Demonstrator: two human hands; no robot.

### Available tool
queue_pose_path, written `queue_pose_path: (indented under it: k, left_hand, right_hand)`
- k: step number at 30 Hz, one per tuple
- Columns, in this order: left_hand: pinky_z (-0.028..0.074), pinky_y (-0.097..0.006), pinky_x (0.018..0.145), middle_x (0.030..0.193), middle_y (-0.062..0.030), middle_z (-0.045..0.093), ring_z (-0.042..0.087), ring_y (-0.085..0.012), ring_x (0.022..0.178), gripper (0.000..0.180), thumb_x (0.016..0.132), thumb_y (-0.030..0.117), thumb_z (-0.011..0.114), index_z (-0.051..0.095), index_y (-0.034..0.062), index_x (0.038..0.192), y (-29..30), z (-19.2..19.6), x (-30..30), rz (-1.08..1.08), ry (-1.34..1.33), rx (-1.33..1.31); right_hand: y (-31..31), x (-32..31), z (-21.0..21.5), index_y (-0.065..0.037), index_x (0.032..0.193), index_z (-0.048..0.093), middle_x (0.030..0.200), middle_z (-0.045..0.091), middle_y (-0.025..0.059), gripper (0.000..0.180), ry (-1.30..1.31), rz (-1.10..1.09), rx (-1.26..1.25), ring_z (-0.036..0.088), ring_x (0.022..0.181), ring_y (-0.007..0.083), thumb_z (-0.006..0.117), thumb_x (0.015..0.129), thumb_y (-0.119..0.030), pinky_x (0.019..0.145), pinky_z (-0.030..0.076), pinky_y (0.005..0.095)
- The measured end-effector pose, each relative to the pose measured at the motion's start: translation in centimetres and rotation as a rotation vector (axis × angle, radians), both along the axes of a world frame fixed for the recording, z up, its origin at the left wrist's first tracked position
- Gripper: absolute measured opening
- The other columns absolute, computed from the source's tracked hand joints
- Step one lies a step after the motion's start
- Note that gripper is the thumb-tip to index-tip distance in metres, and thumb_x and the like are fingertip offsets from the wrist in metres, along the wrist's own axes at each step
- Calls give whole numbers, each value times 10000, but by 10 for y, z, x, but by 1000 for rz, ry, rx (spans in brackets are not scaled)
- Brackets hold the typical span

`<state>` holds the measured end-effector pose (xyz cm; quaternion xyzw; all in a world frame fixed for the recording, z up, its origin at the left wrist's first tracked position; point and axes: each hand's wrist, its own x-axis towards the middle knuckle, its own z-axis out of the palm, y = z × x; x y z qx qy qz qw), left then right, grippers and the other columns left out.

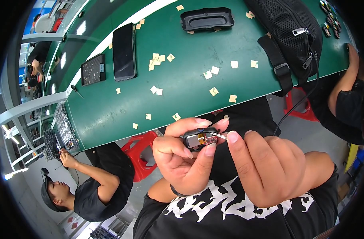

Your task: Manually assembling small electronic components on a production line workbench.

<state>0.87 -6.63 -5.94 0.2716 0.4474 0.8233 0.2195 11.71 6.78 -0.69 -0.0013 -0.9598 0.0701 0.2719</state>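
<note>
Held up in front of my chest, just off the table's near edge, is a small black device housing, its inside facing me. A silvery block, a bit of yellow film and a red circuit board show inside it. My left hand is closed around the housing, with thumb and fingers on its rim. My right hand pinches thin metal tweezers, whose tip reaches into the housing at the board's upper edge. Most of the tweezers is hidden behind my fingers.
On the green table lie several small cream paper squares, a dark phone, a shallow black box, a black tray and a black mesh bag. Co-workers sit left and right; red stools stand below.
</note>
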Motion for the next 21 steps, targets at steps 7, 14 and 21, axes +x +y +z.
queue_pose_path:
  k: [7,14,21]
  left_hand:
    - [598,-487,938,1294,-278,469,593,-524,1160,377,894,-164,574,301,55,1034,-2,0,-1,2,36,-38]
    - [588,-498,952,1293,-281,465,593,-522,1162,367,895,-161,574,315,52,1043,-5,2,0,-31,51,-82]
    - [583,-521,949,1270,-278,482,605,-513,1145,356,890,-152,595,332,47,1024,-5,0,-1,-28,44,-47]
  right_hand:
    - [4,1,1,117,1035,698,823,628,176,372,-19,42,20,507,577,173,655,684,3,434,373,242]
    - [4,0,1,104,1019,707,821,631,171,358,-17,41,25,511,583,174,651,684,-11,438,373,238]
    - [4,2,3,99,1018,708,821,630,163,370,-18,28,9,511,596,177,650,671,-17,447,378,238]
